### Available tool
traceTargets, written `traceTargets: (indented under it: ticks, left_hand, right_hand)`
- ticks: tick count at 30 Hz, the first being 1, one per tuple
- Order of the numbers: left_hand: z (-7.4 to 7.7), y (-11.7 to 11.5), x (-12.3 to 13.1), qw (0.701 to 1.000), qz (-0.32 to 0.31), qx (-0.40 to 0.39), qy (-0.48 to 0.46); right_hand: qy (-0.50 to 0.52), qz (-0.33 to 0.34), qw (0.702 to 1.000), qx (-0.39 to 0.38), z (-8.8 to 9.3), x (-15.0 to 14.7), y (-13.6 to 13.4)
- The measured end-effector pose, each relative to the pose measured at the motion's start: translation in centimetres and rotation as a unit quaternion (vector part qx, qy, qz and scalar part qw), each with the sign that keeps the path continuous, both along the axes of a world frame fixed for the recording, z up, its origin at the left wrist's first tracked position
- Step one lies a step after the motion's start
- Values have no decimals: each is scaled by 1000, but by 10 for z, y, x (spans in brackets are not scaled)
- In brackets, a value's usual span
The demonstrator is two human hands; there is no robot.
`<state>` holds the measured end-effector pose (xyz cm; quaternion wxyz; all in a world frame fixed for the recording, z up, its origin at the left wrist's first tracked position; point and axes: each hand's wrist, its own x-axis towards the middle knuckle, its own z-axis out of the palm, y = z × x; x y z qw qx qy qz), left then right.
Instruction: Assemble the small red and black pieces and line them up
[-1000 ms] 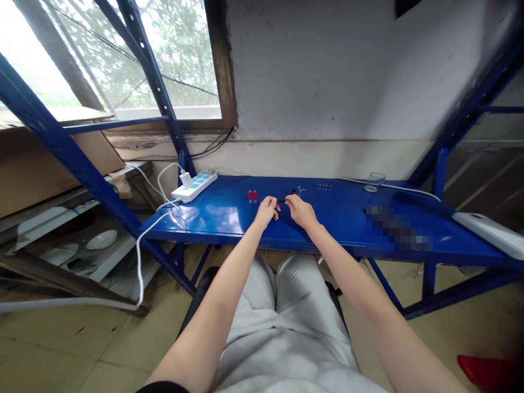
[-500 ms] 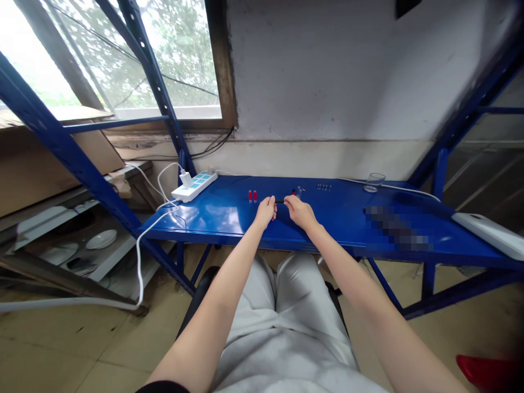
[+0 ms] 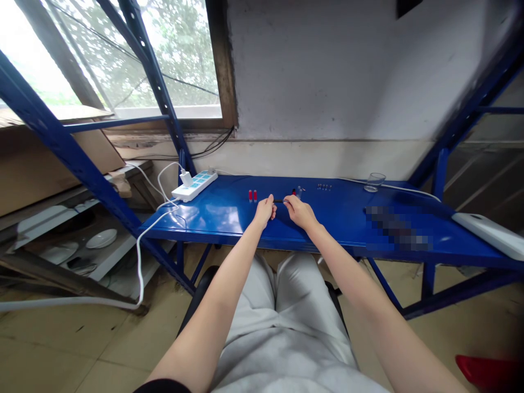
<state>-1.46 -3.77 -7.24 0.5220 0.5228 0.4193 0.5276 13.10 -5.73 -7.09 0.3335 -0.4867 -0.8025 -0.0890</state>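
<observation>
Over the front part of the blue table (image 3: 213,218), a thin dark rod (image 3: 279,201) runs level between my two hands. My left hand (image 3: 265,210) is closed around its left end. On the other end, the fingers of my right hand (image 3: 301,212) pinch together. The rod's exact kind cannot be made out, since my fingers cover both ends. Two small red cylinders (image 3: 252,195) with pale lower ends stand left of my left hand. Just behind my right hand are a small red-and-black piece (image 3: 293,192) and a clear piece (image 3: 300,191), both partly hidden.
Several tiny pieces (image 3: 325,187) stand in a row toward the back. A clear glass (image 3: 374,183) is at the back right, a blurred-out dark object (image 3: 397,228) nearer me. A white power strip (image 3: 195,186) with cables lies left; a white flat object (image 3: 489,233) is far right.
Almost nothing differs. Both hands stay in place on the dark rod, with at most a slight shift of the fingers.
</observation>
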Motion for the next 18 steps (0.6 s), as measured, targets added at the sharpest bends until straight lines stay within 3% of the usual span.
traceTargets:
  ticks: [18]
  left_hand:
    - [-4,9,-5,998,34,-24,-48]
  right_hand:
    - [77,-3,997,12,1,6,-1]
